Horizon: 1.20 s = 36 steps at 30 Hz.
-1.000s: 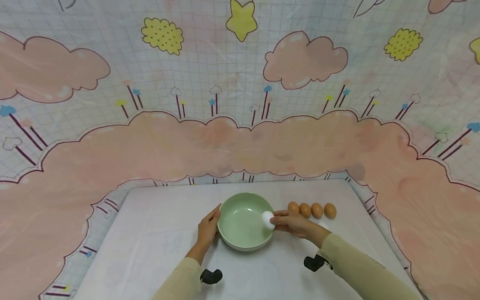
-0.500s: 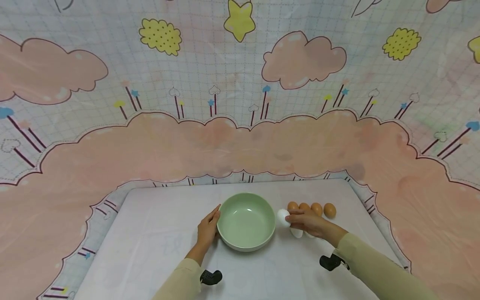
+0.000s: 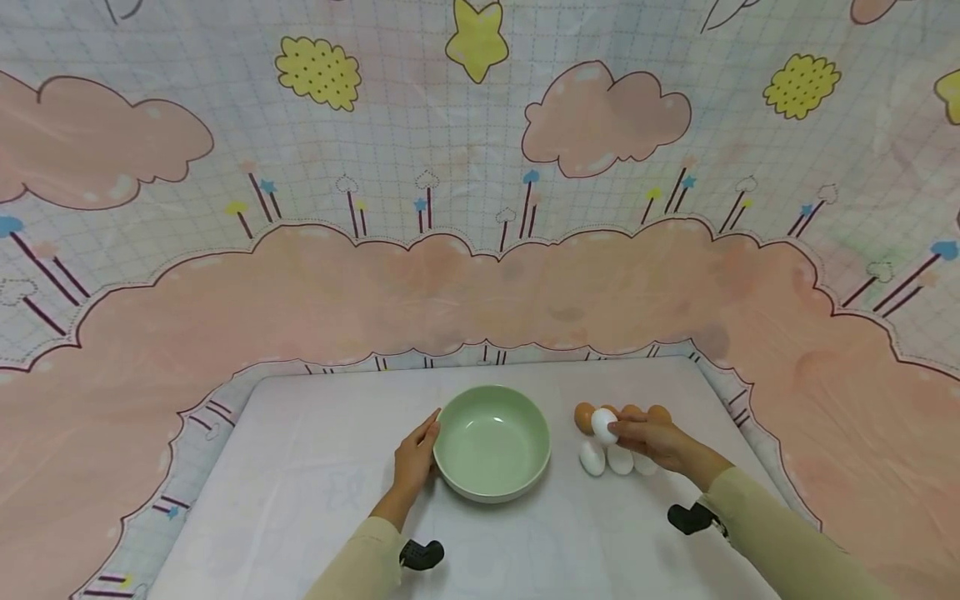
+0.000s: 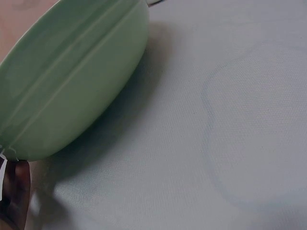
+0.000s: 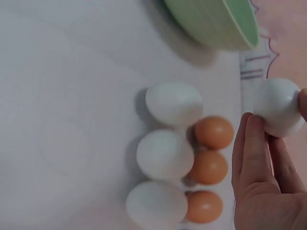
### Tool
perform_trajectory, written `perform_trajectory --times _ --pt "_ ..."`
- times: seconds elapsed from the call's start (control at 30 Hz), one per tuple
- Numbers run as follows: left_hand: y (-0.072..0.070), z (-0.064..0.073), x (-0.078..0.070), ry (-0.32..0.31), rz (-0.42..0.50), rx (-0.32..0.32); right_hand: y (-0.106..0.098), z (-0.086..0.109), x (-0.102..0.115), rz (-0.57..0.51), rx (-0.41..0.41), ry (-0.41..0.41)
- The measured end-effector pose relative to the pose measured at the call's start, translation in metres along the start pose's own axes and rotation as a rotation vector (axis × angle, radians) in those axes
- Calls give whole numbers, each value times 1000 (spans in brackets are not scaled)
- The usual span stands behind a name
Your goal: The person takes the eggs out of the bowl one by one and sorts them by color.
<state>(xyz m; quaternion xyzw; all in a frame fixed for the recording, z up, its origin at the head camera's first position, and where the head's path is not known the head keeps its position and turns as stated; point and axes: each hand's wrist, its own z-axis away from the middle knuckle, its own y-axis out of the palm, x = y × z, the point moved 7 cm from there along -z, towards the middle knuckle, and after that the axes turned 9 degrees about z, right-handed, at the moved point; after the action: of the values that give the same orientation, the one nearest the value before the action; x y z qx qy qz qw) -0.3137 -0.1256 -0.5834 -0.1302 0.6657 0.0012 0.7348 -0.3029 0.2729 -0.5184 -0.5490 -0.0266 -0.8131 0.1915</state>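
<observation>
My right hand pinches a white egg between thumb and fingertips, held up over the rows of eggs. In the right wrist view the pinched egg stands well clear of the others. Below it lie three white eggs in a row, alongside a row of several brown eggs partly covered by the hand in the head view. A pale green bowl stands left of the eggs, with nothing inside. My left hand rests against its left side, fingers extended along the wall.
The white-covered table carries the bowl and eggs. Behind and around it hangs a pink and white cloth printed with clouds and stars. A black wrist camera sits under the left sleeve, another black wrist camera under the right.
My right hand has carried the white egg from over the bowl's right rim rightward to above the eggs, uncovering the white row. The left hand and bowl stay put.
</observation>
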Motion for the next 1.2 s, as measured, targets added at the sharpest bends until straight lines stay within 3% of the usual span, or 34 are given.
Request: perform_trajectory --times 0.4,0.73,1.2 --pt "1 -2 0 12 -31 -3 -49 14 -25 -68 -80 36" --pt "2 -3 3 8 -28 3 -66 19 -47 -36 -108 91" --pt "1 0 -5 17 -30 3 -94 25 -77 -29 -163 149"
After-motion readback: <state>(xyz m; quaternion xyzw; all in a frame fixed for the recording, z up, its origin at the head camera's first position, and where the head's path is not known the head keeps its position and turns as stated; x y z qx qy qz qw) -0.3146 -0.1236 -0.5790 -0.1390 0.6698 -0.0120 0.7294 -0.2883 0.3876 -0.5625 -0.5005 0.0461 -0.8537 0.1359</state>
